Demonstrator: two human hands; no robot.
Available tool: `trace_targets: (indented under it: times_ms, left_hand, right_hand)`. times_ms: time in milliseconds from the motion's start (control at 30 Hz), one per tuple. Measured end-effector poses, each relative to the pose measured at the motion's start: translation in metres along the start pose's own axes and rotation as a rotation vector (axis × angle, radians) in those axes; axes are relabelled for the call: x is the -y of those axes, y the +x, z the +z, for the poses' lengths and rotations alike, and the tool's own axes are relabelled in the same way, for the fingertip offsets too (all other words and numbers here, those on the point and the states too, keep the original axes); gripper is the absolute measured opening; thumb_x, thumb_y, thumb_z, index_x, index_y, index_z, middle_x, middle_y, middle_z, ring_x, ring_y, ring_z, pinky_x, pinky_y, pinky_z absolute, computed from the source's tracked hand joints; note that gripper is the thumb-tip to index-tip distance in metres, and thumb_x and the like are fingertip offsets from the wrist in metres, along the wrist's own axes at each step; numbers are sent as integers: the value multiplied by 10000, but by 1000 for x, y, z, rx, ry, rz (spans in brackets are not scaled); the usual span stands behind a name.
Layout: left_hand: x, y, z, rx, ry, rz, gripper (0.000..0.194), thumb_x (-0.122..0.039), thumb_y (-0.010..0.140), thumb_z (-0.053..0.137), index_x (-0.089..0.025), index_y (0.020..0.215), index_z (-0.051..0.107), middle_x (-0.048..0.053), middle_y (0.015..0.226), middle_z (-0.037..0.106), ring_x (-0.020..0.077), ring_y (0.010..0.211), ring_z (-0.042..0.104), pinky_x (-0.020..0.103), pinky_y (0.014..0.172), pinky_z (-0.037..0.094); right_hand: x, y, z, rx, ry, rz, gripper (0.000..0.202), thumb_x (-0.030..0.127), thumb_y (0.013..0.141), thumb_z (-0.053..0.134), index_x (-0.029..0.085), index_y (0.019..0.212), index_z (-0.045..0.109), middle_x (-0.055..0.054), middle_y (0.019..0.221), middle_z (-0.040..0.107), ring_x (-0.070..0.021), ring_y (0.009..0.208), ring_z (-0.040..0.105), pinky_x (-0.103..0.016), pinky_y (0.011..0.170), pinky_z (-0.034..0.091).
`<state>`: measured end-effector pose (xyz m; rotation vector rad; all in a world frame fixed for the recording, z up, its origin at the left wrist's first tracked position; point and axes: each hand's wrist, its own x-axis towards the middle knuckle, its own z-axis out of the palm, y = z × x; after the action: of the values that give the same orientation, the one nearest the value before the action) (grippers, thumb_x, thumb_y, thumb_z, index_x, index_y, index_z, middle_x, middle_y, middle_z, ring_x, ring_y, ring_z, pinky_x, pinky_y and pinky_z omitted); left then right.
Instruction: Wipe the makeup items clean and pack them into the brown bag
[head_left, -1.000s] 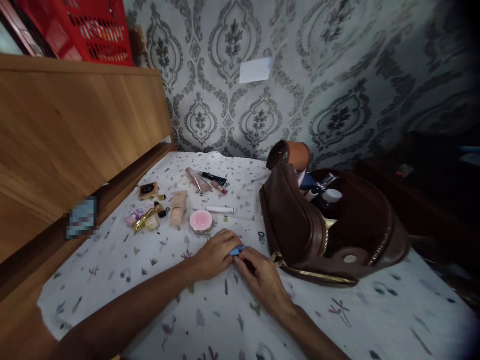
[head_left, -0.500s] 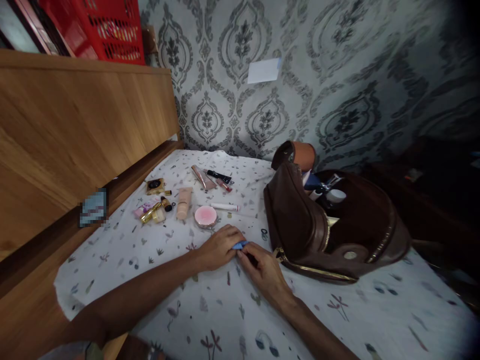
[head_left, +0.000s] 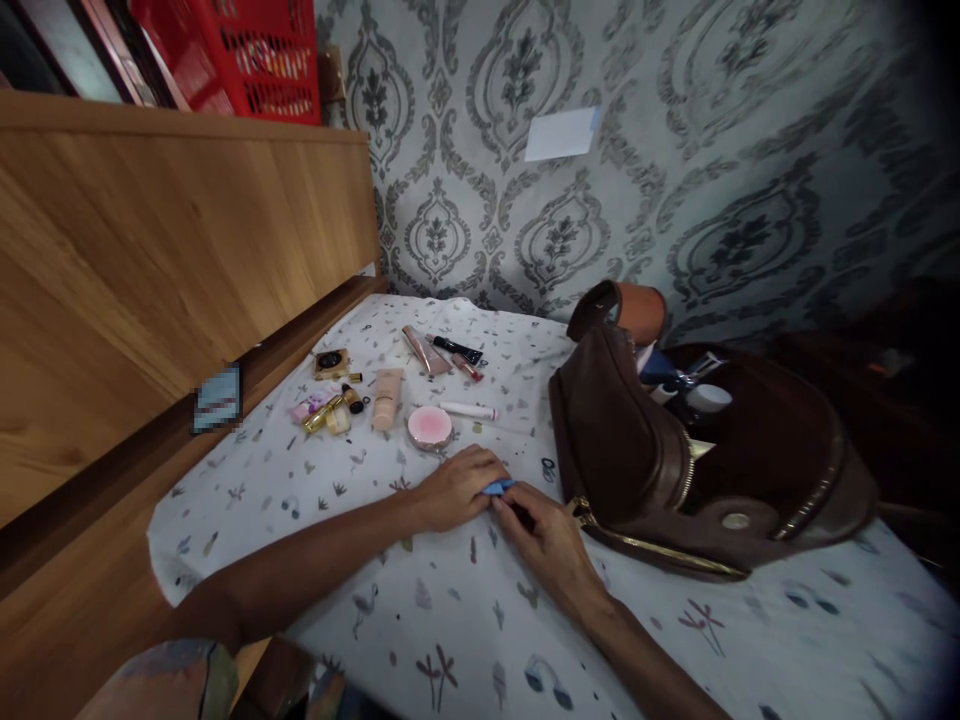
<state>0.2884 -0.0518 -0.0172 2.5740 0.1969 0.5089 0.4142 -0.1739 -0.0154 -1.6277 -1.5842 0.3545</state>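
Observation:
Between my two hands is a small light-blue item [head_left: 498, 487], mostly covered by fingers, so its kind does not show. My left hand [head_left: 461, 487] is closed over its left end. The fingertips of my right hand [head_left: 546, 540] pinch its right end. Just beyond my left hand lies a round pink compact [head_left: 430, 427], with a white tube-like stick [head_left: 469, 410] behind it. To the right of my right hand stands a brown leather bag [head_left: 622, 440], unzipped, with a white-lidded jar [head_left: 709, 399] and other items inside.
A beige squeeze tube [head_left: 387, 398], a pinkish tube [head_left: 426, 350], a black tube [head_left: 457, 349] and a gold compact [head_left: 331, 364] lie on the patterned cloth [head_left: 360, 560]. A wooden panel [head_left: 187, 240] borders the left; a red basket [head_left: 277, 60] sits above it.
The view has shifted slightly, so everything appears further right. Both hands keep their hold on the blue item, with little visible movement.

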Motion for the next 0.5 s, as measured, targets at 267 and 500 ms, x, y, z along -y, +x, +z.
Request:
trace_targets:
  times_ms: [267,500]
  left_hand:
    - [0,-2,1,-89,-23,58,183,-82,866,482,-141,986,607,100,992,637,229,977,573,341,901,487]
    - [-6,-4,-41,-343,-8,-38,386,-52,822,424,-219,1109,622,54,1057,664,207,1009,618,328,912,506]
  right_hand:
    - [-3,0,1,-13,9,-19,311,354,923,451,204,669,548,-27,642,597,-168,583,544,-274,563,434]
    - [-2,-2,-1,13,24,-15,346,391,944,440,202,700,597,-34,663,612,-171,598,561,-280,572,442]
